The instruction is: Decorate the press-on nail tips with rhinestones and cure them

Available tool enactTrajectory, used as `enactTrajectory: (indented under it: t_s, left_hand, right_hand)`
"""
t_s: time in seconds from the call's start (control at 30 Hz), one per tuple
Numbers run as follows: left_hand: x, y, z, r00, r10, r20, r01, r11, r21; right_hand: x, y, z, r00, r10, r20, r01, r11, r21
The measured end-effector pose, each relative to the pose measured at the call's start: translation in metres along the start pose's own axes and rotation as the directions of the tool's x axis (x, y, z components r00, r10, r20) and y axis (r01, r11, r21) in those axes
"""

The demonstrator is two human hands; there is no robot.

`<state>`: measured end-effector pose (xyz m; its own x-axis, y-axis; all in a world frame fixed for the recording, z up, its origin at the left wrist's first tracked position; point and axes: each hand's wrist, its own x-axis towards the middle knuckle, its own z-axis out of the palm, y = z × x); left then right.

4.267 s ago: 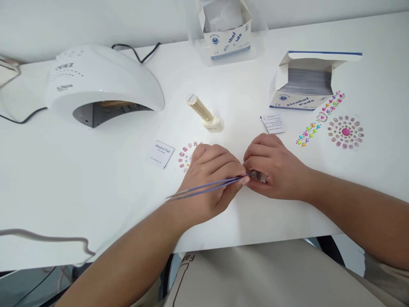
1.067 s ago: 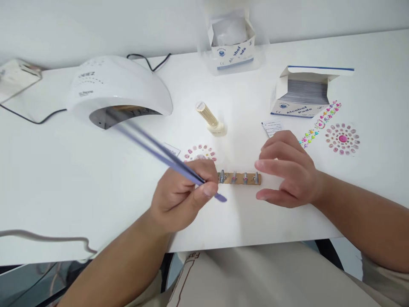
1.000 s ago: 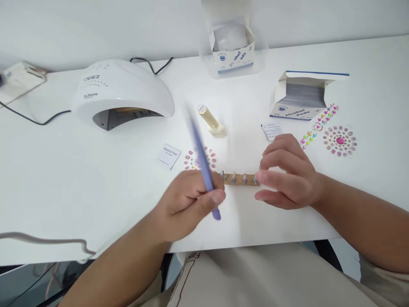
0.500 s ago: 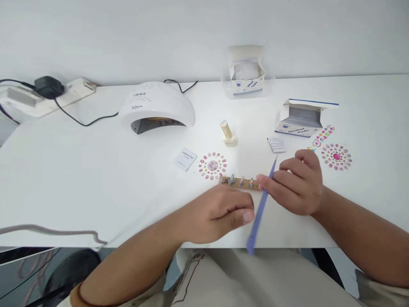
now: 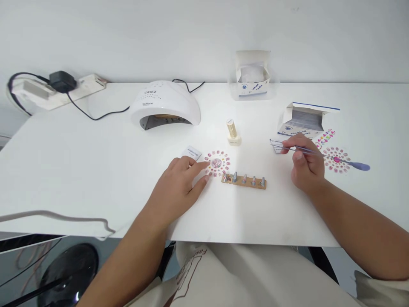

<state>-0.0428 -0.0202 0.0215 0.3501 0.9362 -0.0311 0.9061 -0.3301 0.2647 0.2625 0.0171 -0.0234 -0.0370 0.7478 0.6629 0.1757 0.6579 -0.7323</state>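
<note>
My left hand [image 5: 179,183] rests palm down on the table, fingers apart. Its index finger and thumb tips touch the left edge of a round sheet of pink rhinestone stickers [image 5: 217,163]. Purple tweezers [image 5: 359,166] are pinched in my right hand [image 5: 306,164], with their tips pointing left over an opened alcohol pad packet [image 5: 277,147]. Between the hands lies a brown strip [image 5: 244,184] bearing several silvery false nails, some with reddish decorations. An alcohol pad packet [image 5: 192,152] is partly covered by my left hand.
A white nail lamp [image 5: 166,102] stands at the back left, near a power strip [image 5: 91,85] with a black adapter. A nail polish bottle [image 5: 234,134] is upright mid-table. Alcohol pad boxes [image 5: 302,121] sit behind; another sticker sheet [image 5: 337,160] lies at right.
My left hand has moved left from in front of the brown strip to the round sticker sheet. My right hand has moved up, and the tweezers have turned from pointing away to pointing left.
</note>
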Motion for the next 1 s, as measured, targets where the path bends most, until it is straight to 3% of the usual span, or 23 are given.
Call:
enactTrajectory:
  t_s: [0.2, 0.33, 0.47, 0.63, 0.8, 1.0]
  left_hand:
    - [-0.004, 0.000, 0.012, 0.999, 0.029, 0.022, -0.032, 0.982, 0.184]
    - [-0.014, -0.004, 0.014, 0.999, -0.033, 0.034, 0.024, 0.970, 0.240]
    - [-0.031, -0.008, 0.018, 0.995, -0.102, -0.021, 0.104, 0.969, 0.226]
    - [-0.056, -0.006, 0.029, 0.985, -0.078, -0.156, 0.109, 0.974, 0.197]
    - [-0.081, -0.006, 0.036, 0.975, 0.026, -0.221, 0.002, 0.992, 0.128]
    - [-0.102, -0.014, 0.039, 0.958, 0.238, -0.158, -0.222, 0.969, 0.110]
  right_hand:
    - [0.001, -0.002, 0.001, 1.000, -0.013, 0.019, 0.012, 1.000, 0.020]
    - [0.001, -0.003, 0.000, 0.999, -0.017, 0.045, 0.017, 1.000, 0.006]
    - [0.000, -0.004, -0.001, 0.997, -0.004, 0.072, 0.005, 1.000, -0.014]
    - [0.000, -0.002, 0.000, 0.999, -0.012, 0.051, 0.011, 1.000, 0.008]
    - [-0.003, 0.001, 0.003, 1.000, 0.009, 0.008, -0.010, 0.999, 0.043]
    - [-0.002, -0.002, 0.004, 1.000, 0.028, 0.014, -0.029, 0.998, 0.048]
